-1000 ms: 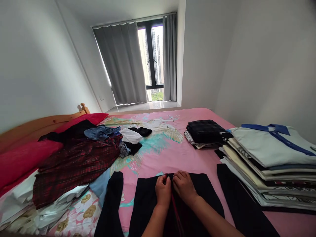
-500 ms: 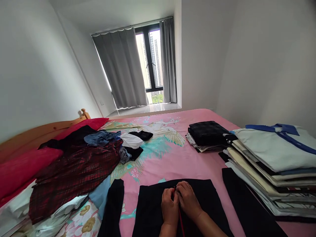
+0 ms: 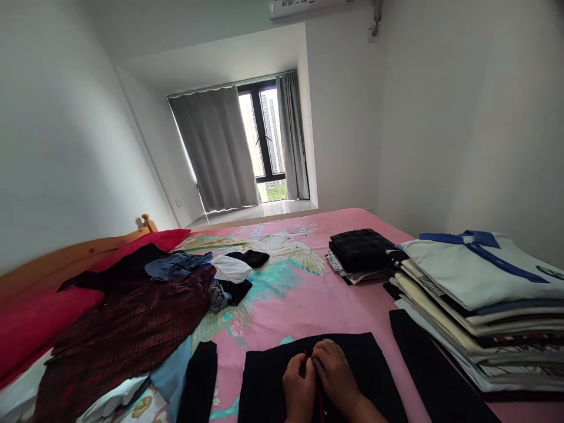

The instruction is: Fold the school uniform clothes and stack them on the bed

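Pink bedsheet (image 3: 282,317), curled hands (image 3: 335,371) side-by-side

A pink bedsheet printed in turquoise and cream (image 3: 293,308) is spread flat. At left, a dark red plaid garment (image 3: 132,323) is heaped with a crumpled denim-blue garment (image 3: 176,265). At right, a white, blue-collared shirt (image 3: 453,273) is laid atop a tall stack of folded clothes (image 3: 467,348). Behind, a black-framed glass window (image 3: 263,138) is partly covered by grey fabric curtains (image 3: 215,153).

garment (image 3: 264,382) on bed (image 3: 299,305), clothes heap (image 3: 132,317) left, clothes stack (image 3: 480,323) right, window (image 3: 264,135) behind
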A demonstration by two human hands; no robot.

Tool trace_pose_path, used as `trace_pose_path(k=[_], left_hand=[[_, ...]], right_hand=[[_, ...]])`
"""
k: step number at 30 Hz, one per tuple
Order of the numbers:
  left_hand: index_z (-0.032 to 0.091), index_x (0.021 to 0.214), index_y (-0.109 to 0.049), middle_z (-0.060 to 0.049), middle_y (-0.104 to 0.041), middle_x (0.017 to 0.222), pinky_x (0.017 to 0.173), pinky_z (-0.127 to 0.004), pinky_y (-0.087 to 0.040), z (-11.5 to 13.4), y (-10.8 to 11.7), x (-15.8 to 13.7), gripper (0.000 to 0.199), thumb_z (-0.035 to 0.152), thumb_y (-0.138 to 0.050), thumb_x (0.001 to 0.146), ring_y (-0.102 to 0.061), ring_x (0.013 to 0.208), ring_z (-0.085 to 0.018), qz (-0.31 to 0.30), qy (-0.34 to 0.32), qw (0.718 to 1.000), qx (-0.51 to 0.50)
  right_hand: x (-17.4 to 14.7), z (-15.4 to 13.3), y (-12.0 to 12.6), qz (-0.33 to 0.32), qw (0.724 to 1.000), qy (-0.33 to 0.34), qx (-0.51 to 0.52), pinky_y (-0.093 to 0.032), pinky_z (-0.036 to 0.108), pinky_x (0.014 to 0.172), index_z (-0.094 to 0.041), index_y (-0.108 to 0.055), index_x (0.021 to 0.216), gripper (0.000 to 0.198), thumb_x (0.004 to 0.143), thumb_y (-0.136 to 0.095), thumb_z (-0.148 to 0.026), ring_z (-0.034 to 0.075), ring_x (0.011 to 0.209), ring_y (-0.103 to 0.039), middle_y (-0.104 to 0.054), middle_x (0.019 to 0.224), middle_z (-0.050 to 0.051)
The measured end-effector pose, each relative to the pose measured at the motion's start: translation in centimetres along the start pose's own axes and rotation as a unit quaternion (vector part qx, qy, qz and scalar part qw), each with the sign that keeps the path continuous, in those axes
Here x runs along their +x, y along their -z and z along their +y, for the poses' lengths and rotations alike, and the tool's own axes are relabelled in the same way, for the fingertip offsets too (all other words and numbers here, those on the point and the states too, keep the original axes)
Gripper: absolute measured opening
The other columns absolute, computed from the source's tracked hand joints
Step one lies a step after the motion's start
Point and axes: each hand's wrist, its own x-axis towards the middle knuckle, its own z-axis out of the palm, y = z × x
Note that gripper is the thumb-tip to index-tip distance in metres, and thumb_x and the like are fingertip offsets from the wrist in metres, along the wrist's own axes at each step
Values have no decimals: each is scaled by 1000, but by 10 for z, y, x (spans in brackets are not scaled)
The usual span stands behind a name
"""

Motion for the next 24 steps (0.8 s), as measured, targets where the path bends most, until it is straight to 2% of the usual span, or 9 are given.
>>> trace_pose_path(k=[4, 11, 15, 19, 24], left_hand=[[20, 82, -68, -6, -70, 82, 75, -32, -48, 5, 9, 1, 26, 34, -46, 79, -63, 78, -21, -41, 14, 999, -26], [17, 65, -66, -1, -62, 60, 60, -27, -46, -8, 16, 17, 19, 27, -49, 66, -58, 60, -16, -104, 89, 982, -128], [18, 63, -61, 1, -59, 57, 55, -24, -45, -12, 13, 21, 13, 30, -56, 62, -55, 55, -13, -100, 103, 979, -142], [17, 60, -59, 1, -59, 57, 57, -23, -44, -13, 10, 22, 7, 24, -59, 59, -54, 56, -13, -101, 102, 980, -140], [17, 61, -58, 1, -59, 59, 59, -23, -43, -14, 11, 21, 5, 23, -59, 62, -54, 59, -13, -108, 84, 981, -134]], right_hand=[[-1, 1, -1, -11, 1000, 6, -2, -42, 36, 81, -22, -53, 81, 17, 84, -44, -8, 18, 88, -52, -58, 88, 2], [-1, 0, -2, -33, 999, 3, 8, -41, 34, 76, -21, -51, 78, 20, 84, -41, -5, 17, 83, -52, -56, 85, 1], [0, -1, -2, -29, 1000, 10, 3, -41, 32, 73, -22, -51, 77, 20, 83, -42, -5, 16, 80, -52, -57, 84, 1], [1, -2, -2, -19, 999, 27, -3, -41, 30, 70, -22, -51, 75, 20, 82, -43, -6, 15, 77, -53, -57, 80, 0], [0, 0, -3, -26, 999, 34, 2, -41, 30, 70, -21, -51, 76, 20, 85, -41, -7, 15, 77, -52, -57, 80, 0]])
